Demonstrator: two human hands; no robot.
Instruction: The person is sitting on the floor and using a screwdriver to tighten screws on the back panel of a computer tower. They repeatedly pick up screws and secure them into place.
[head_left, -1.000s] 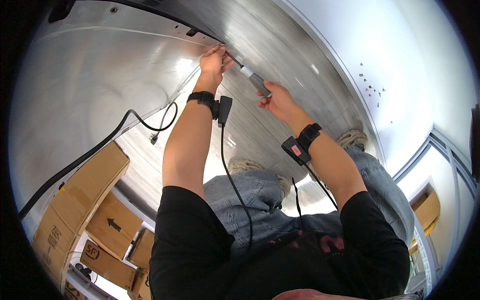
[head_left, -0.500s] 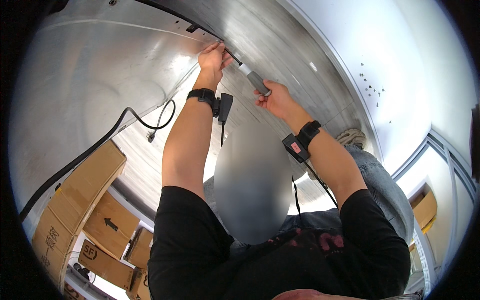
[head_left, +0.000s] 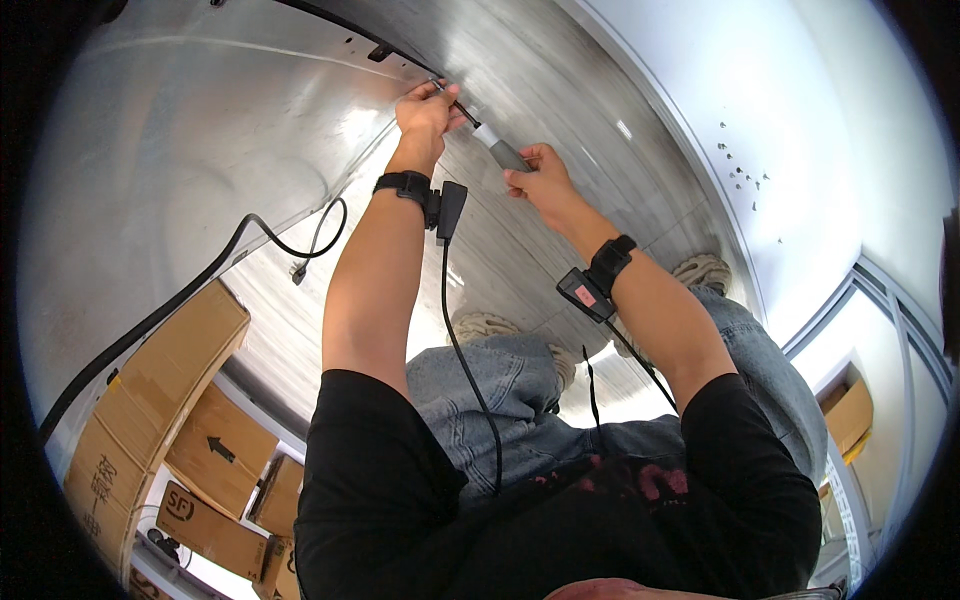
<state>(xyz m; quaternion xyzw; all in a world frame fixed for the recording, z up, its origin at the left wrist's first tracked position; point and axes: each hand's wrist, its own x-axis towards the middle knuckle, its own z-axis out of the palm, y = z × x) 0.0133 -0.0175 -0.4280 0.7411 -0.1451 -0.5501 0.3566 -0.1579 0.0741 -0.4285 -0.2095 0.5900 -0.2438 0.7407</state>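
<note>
The right hand [head_left: 538, 172] is still gripping the screwdriver [head_left: 497, 148]; the left hand [head_left: 428, 108] is pinching its tip, probably at a screw, barely moved on the metal panel [head_left: 200, 150].

left hand: [head_left: 428, 112] raised against the brushed metal panel [head_left: 200, 150], fingers pinched at the tip of the screwdriver [head_left: 490, 140]
right hand: [head_left: 540, 180] closed around the screwdriver's grey handle, just right of and below the left hand
wrist straps: black bands on both wrists, each with a small device and a black cable [head_left: 470, 370] hanging toward the body
cardboard boxes: [head_left: 170, 420] stacked well below and left of the hands
black cord: [head_left: 250, 235] looping across the panel, left of the left forearm
</note>
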